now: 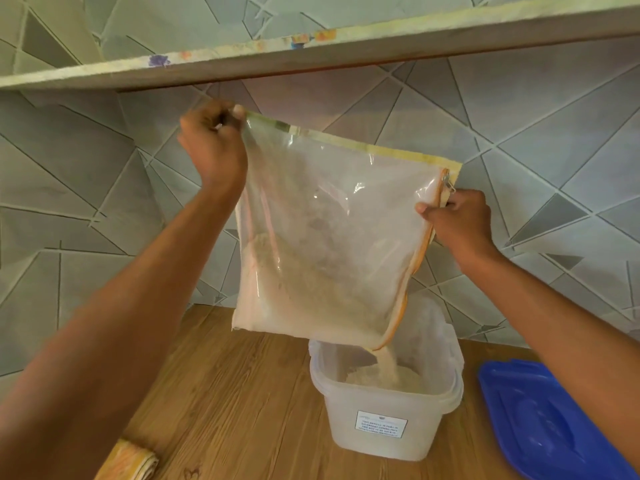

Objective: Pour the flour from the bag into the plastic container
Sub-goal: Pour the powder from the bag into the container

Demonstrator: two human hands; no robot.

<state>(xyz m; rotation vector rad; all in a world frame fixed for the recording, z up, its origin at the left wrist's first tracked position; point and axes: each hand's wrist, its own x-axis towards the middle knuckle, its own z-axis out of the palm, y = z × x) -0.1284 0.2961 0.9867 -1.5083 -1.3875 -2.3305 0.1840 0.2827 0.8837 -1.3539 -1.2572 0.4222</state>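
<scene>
A clear plastic flour bag with yellow edging hangs tilted above the counter. My left hand pinches its raised upper-left corner. My right hand grips the zipper edge on the right, lower down. The bag's open corner points down, and a thin stream of flour falls from it into a translucent white plastic container standing on the wooden counter. A mound of flour lies inside the container, and more flour sits in the bag's lower half.
A blue lid lies on the wooden counter to the right of the container. A folded yellow cloth sits at the front left. A shelf edge runs overhead, and a tiled wall stands close behind.
</scene>
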